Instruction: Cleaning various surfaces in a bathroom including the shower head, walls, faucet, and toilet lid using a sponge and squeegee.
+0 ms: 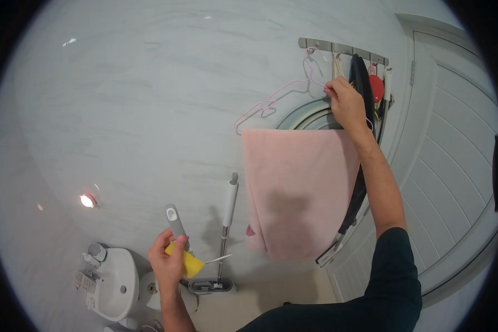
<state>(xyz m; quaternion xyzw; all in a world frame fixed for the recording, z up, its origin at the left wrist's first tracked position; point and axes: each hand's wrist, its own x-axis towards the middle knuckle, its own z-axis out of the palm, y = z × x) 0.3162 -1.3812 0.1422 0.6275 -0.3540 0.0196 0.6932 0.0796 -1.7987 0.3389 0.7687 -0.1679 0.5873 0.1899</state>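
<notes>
My right hand (pixel 343 99) pinches the right shoulder of a pink wire clothes hanger (pixel 289 85), whose hook is at a wall hook rail (pixel 342 48). A pink towel (pixel 301 186) is draped over the hanger's lower bar. At the lower left, my left hand (pixel 169 257) grips a yellow sponge (pixel 189 262) together with a grey handle (pixel 176 222) that has a hole at its top. A thin light-coloured rod (pixel 218 259) juts out to the right of the sponge; what it belongs to I cannot tell.
A white washbasin (pixel 117 286) is at the lower left. A mop (pixel 229 203) stands in a grey bucket (pixel 211 285) by the wall. Dark cloth (pixel 362 76) and a red round item (pixel 376 88) hang from the rail. A white door (pixel 448 166) is at the right.
</notes>
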